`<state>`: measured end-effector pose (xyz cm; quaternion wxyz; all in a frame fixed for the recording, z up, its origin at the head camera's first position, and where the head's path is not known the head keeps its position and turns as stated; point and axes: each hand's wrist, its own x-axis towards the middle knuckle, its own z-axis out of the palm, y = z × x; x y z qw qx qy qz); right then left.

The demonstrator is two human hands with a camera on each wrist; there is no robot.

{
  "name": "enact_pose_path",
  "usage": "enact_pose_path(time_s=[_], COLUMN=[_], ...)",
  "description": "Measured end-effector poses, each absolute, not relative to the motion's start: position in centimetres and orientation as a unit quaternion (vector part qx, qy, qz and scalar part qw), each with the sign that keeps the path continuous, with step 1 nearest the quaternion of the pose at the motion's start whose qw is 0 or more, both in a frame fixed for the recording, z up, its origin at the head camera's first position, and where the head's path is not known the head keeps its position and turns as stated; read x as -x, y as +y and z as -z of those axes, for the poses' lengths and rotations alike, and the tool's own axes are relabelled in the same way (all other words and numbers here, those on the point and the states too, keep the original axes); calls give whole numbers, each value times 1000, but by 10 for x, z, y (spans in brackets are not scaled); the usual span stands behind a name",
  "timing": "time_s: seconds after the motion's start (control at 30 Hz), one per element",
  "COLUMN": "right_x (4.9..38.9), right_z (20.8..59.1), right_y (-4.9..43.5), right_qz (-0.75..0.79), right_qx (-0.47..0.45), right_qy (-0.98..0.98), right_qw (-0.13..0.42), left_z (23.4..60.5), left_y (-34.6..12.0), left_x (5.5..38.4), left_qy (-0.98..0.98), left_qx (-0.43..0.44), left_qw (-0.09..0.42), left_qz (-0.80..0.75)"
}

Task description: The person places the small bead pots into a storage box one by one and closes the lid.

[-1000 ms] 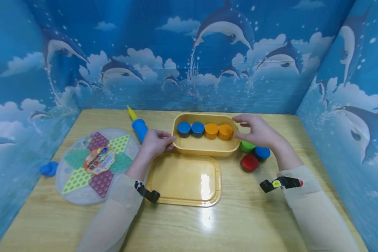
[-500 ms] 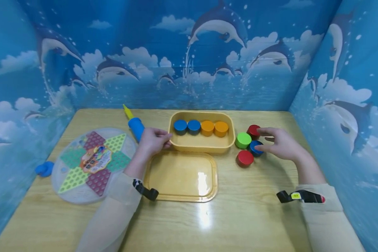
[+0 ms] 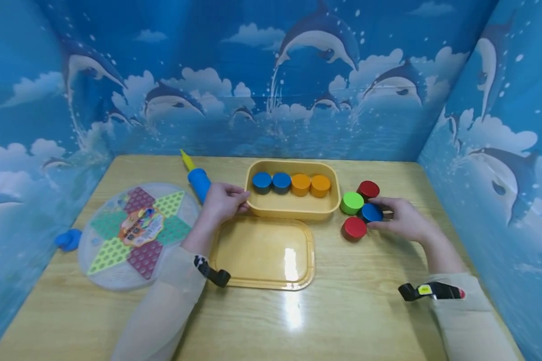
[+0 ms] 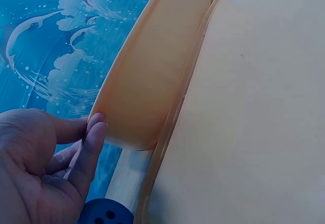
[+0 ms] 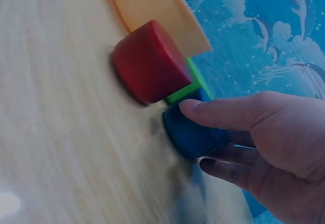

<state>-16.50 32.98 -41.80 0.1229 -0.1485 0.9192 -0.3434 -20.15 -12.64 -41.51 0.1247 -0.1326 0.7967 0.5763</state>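
Observation:
My left hand (image 3: 226, 201) pinches the left end of a yellow plastic box (image 3: 293, 214) between thumb and fingers; the left wrist view shows the fingertips at its rim. Inside the box stand two blue round blocks (image 3: 271, 183) and two orange round blocks (image 3: 310, 185) in a row. On the right, my right hand (image 3: 404, 219) grips a blue round block (image 5: 190, 132), thumb on its near side and fingers behind it. Around that block stand a green round block (image 3: 352, 202), a dark red one (image 3: 368, 189) and a brighter red one (image 3: 354, 229).
A flat yellow lid (image 3: 264, 255) lies in front of the box. At left is a round star-patterned board (image 3: 140, 235), with a blue pump (image 3: 198, 183) with a yellow tip behind it and a small blue object (image 3: 68, 240) beside it. Dolphin-print cloth (image 3: 253, 80) walls the table.
My right hand has left the right end of the box and moved right and toward me, onto the loose blue block. The left hand stays at the box's left end.

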Motion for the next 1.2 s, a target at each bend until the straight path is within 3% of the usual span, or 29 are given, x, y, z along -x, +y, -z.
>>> enact_pose_path(time_s=[0.17,0.4,0.63,1.2], right_x=[165,167,172,226], right_z=[418,385,358,348], right_y=[332,326,304,211], right_qz=[336,311,301,286], right_qx=[147,141,197,277], right_qy=[924,936,931,906], right_qw=[107,85,68,143], left_z=[415,417,417,418], left_y=[-127,-126,-127,-127], left_x=[201,204,205,207], left_qy=[796,796,796,794], left_qx=[128,129,134,135], left_qw=[122,119,123,126], left_qz=[-579,-579,-578,-579])
